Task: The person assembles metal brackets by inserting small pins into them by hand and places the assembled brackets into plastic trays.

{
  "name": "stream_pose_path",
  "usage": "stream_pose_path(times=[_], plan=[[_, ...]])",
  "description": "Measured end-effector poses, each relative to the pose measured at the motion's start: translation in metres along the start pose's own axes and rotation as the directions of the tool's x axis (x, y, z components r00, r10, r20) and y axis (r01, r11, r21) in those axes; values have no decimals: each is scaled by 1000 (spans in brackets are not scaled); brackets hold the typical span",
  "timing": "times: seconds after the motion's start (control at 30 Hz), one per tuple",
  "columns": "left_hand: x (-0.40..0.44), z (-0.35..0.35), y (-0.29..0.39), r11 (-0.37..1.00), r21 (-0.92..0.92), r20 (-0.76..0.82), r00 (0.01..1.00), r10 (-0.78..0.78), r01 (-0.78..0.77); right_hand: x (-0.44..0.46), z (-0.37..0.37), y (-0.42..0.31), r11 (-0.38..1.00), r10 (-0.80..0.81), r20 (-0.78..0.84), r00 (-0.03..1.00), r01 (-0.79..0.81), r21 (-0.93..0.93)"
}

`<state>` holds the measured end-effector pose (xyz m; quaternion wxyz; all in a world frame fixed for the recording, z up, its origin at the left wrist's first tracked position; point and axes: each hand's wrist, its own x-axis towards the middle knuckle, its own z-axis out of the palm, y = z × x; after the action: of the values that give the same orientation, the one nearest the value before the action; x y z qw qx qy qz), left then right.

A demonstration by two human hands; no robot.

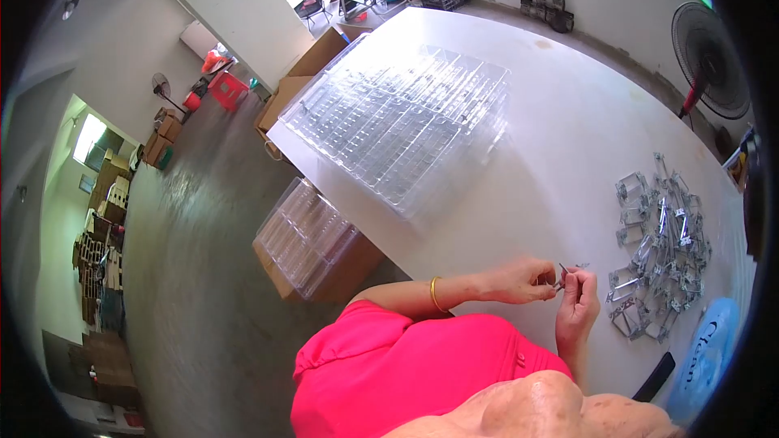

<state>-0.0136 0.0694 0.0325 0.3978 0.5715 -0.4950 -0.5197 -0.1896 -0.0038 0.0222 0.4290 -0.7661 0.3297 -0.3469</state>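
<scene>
My left hand (527, 281), with a gold bangle on the wrist, is closed in a pinch on a small metal piece (561, 277). Close against it, my right hand (578, 298) pinches the same small piece, which is too small to make out fully. To the right of my hands a pile of silvery metal brackets (661, 251) lies on the white table (535, 186). Another tiny metal bit (583, 265) rests just beyond my fingertips. Clear plastic trays with rows of compartments (398, 122) are stacked farther off on the table.
More clear trays (304, 235) sit on a cardboard box (357, 264) beside the table's left edge. A blue plastic package (706, 357) and a black object (656, 377) lie at the near right. A black fan (710, 57) stands beyond the table.
</scene>
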Motion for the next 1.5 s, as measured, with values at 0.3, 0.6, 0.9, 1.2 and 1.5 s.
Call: stream_pose_path(times=[0.3,0.6,0.9,1.2,1.5], plan=[[7,5,-11,991,112,56,996,72,-78,-4,-2,-19,991,-136,7,991,136,-12],[-1,0,-14,740,-647,225,973,-48,186,-5,-4,-8,944,-89,-51,995,100,314],[0,2,-21,585,-748,321,942,-95,313,-10,-10,-13,932,-149,-109,983,176,317],[-13,0,-10,629,-702,374,924,-72,333,-16,-15,-31,947,-214,-55,975,221,234],[-39,2,20,827,-561,141,987,80,13,-21,-14,-32,925,-297,-54,953,301,230]])
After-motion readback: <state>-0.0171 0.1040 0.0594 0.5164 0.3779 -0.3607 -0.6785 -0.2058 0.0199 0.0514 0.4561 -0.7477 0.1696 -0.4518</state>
